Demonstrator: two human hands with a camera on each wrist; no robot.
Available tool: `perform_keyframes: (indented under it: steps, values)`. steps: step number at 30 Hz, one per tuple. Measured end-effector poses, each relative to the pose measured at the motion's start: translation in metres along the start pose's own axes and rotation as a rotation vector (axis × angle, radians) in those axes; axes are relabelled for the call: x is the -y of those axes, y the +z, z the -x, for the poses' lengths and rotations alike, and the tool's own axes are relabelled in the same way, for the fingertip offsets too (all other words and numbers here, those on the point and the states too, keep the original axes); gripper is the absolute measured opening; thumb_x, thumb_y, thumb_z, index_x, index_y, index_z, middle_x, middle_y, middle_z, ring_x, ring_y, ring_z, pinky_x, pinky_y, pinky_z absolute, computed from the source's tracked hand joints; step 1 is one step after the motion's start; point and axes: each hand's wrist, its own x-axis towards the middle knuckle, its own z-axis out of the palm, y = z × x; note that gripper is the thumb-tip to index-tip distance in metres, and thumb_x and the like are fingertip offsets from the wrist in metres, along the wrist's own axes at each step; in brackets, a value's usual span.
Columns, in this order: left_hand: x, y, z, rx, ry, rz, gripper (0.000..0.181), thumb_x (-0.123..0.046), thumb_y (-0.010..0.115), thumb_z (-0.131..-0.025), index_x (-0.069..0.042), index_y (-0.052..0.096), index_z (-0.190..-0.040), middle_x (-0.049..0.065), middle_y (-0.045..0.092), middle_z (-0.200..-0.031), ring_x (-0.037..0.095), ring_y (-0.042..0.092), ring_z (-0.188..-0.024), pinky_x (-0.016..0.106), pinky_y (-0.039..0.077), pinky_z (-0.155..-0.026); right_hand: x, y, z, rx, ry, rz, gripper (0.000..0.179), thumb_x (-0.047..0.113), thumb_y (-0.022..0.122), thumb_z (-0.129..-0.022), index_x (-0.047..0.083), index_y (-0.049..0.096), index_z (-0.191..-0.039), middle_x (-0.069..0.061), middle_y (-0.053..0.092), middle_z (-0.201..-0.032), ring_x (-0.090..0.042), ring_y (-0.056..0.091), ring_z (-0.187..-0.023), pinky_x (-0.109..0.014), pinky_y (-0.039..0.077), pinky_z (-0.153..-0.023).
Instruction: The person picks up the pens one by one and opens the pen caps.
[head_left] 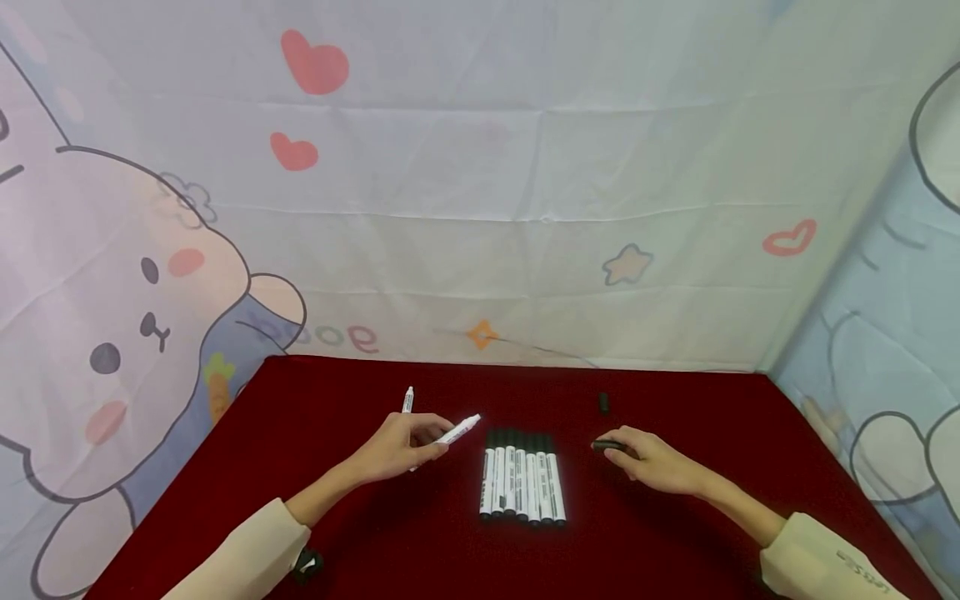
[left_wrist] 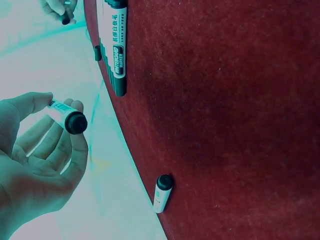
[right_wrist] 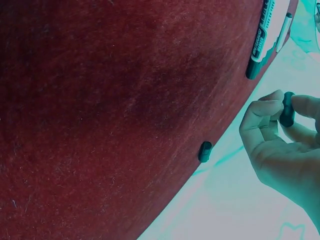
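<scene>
My left hand (head_left: pixel 401 446) pinches an uncapped white whiteboard marker (head_left: pixel 459 430) above the table, its bare white tip pointing up and right. In the left wrist view, the black end of that marker (left_wrist: pixel 76 122) faces the camera. Over on the right, my right hand (head_left: pixel 656 460) pinches a black marker cap (head_left: pixel 609 445) between thumb and fingers; the same cap (right_wrist: pixel 287 109) shows in the right wrist view. Between the hands lies a row of several capped whiteboard markers (head_left: pixel 521 483), side by side with black caps pointing away from me.
Another uncapped marker (head_left: pixel 408 400) lies behind my left hand, partly hidden by it. A loose black cap (head_left: pixel 603 403) rests on the dark red tablecloth (head_left: pixel 420 542), beyond my right hand. A patterned curtain (head_left: pixel 480 183) hangs behind the table.
</scene>
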Motion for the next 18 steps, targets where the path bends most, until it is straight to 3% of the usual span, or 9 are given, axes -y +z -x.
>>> perform_keyframes:
  steps: [5,11,18]
  values:
    - [0.002,-0.004,0.000,-0.034,-0.004,-0.038,0.025,-0.012,0.070,-0.096,-0.001,0.070,-0.119,0.015,0.075,-0.093,0.010,0.065,-0.074,0.021,0.053,-0.062,0.001,0.001,-0.001,-0.023,0.003,0.017,0.026,0.013,0.054,-0.106,-0.003,0.064,-0.124,-0.005,0.059,-0.095,0.000,0.049,-0.073,-0.021,0.046,-0.062]
    - [0.010,-0.012,0.001,-0.112,-0.029,-0.065,0.026,-0.012,0.072,-0.095,0.001,0.071,-0.118,0.012,0.073,-0.094,0.013,0.066,-0.077,0.021,0.050,-0.061,0.002,0.003,-0.001,-0.073,-0.024,0.072,0.022,0.017,0.061,-0.103,0.003,0.071,-0.117,-0.001,0.057,-0.096,-0.001,0.042,-0.079,-0.021,0.039,-0.064]
    - [0.019,-0.019,-0.003,-0.207,-0.149,-0.010,0.028,-0.010,0.077,-0.090,0.001,0.071,-0.115,0.014,0.073,-0.093,0.010,0.064,-0.071,0.022,0.052,-0.057,-0.001,0.006,0.000,-0.060,-0.030,0.081,0.023,0.018,0.061,-0.103,0.007,0.069,-0.121,0.000,0.055,-0.096,-0.002,0.043,-0.080,-0.021,0.040,-0.064]
